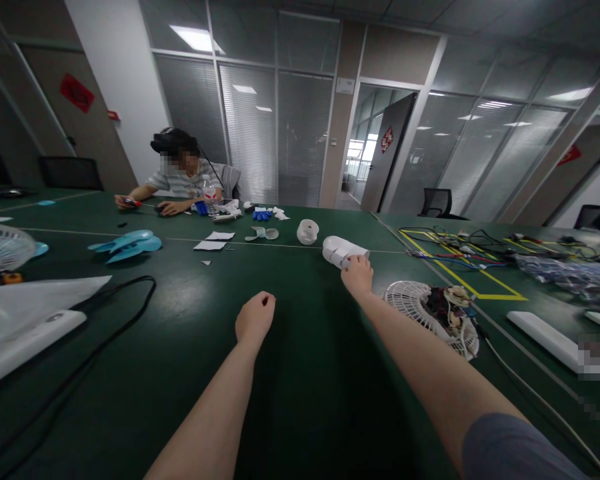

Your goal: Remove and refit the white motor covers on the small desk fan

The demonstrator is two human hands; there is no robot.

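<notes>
My right hand reaches forward, its fingers closed on the near end of a white cylindrical piece lying on its side on the green table. Ridges or joins run around that piece; its exact kind is unclear. Loosely curled, my left hand hovers over the table with nothing visible in it. Beyond the cylinder sits a translucent white round cup-like part. Close to my right forearm lies a white fan grille with exposed wires and a motor-like part.
Across the table sits a person wearing a headset. Blue fan blades, white papers and a black cable lie to the left. At right are wires, yellow tape and a long white part.
</notes>
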